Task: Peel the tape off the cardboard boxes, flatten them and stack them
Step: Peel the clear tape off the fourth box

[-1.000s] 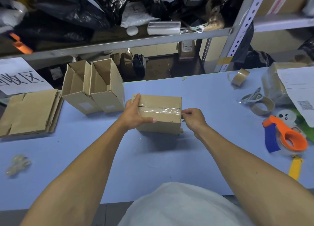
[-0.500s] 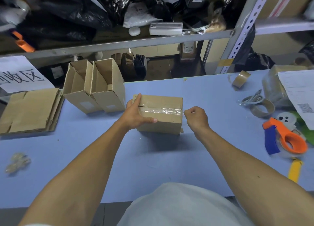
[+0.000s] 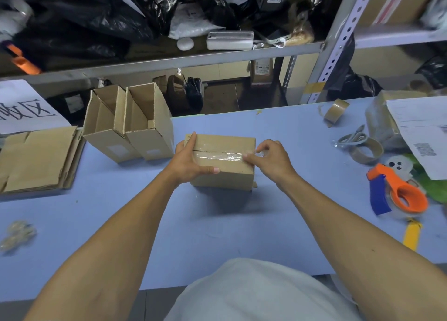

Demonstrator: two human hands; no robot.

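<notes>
Flattened cardboard (image 3: 36, 161) at far left of blue table (image 3: 242, 224); two open boxes (image 3: 130, 125) just right of it. Taped box (image 3: 225, 162) at table centre. Left hand (image 3: 191, 161) clasps its left end, thumb along near face. Right hand (image 3: 271, 158), fingers curled, pinches clear tape (image 3: 225, 156) at right end.

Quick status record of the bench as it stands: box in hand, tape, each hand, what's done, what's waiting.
box in work: taped box, closed, on the blue table
tape: clear tape along the top seam, right end lifted
left hand: grips the box's left end
right hand: pinches the lifted tape end
flattened: flat cardboard stack, far left
waiting: two open boxes behind the left hand
nearby: tape dispenser, right
</notes>
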